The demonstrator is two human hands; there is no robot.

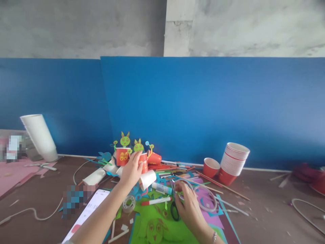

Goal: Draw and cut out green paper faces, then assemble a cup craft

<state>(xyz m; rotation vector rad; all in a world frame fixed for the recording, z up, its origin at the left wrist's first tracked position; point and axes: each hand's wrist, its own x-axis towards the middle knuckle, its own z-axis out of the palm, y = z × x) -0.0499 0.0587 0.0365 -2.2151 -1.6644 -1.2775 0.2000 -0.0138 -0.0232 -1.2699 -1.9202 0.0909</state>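
My left hand (pixel 131 169) is closed around a red paper cup (pixel 144 162), which carries a green rabbit face (pixel 138 146). Just left of it stands another red paper cup (pixel 123 156) with gold lettering and its own green rabbit face (pixel 125 140). Over the green paper (pixel 149 223), my right hand (pixel 187 202) has its fingers curled against dark-handled scissors (pixel 174 211); the hand partly covers them. Close by lie a glue stick (pixel 161 188), a red-capped white marker (pixel 156 201) and a tipped white cup (pixel 147 180).
Stacked red-and-white cups (pixel 234 162) and a single red cup (pixel 211 167) stand at right. Tall white cups (pixel 40 137) lean at far left. A phone (pixel 87 213), a tape roll (pixel 129 203), sticks, coiled tubing (pixel 207 200) and paper scraps cover the table. A blue panel (pixel 198 108) rises behind.
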